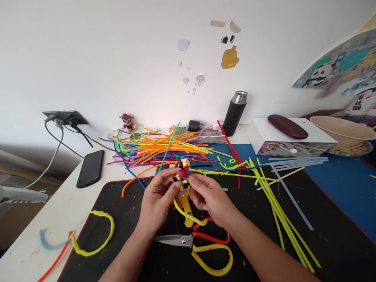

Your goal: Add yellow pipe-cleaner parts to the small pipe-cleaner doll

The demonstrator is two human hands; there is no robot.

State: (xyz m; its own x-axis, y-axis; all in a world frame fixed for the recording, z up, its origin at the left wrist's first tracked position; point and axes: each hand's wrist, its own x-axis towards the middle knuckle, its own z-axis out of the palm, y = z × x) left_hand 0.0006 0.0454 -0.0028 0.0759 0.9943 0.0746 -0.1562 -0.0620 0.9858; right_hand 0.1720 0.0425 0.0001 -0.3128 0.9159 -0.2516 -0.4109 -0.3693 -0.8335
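Observation:
A small pipe-cleaner figure (182,172) in magenta, black, yellow and red is held up over the black mat. My left hand (160,196) is closed on its left side, with thumb and fingers pinching it. At its lower right edge, the thumb and forefinger of my right hand (210,196) pinch a yellowish part by the feet. A yellow-green pipe cleaner (188,215) curves down below the figure; where it begins is hidden. Under my hands lie a yellow glue gun (185,205), partly covered, and scissors (188,240) with one red and one yellow handle.
Behind my hands lies a pile of colored pipe cleaners (170,147), with a finished-looking doll (127,122) at its back left. Yellow-green stems (282,215) spread to the right. A phone (90,168), black flask (235,113), white drawer box (290,137) and bent yellow loop (110,235) surround the mat.

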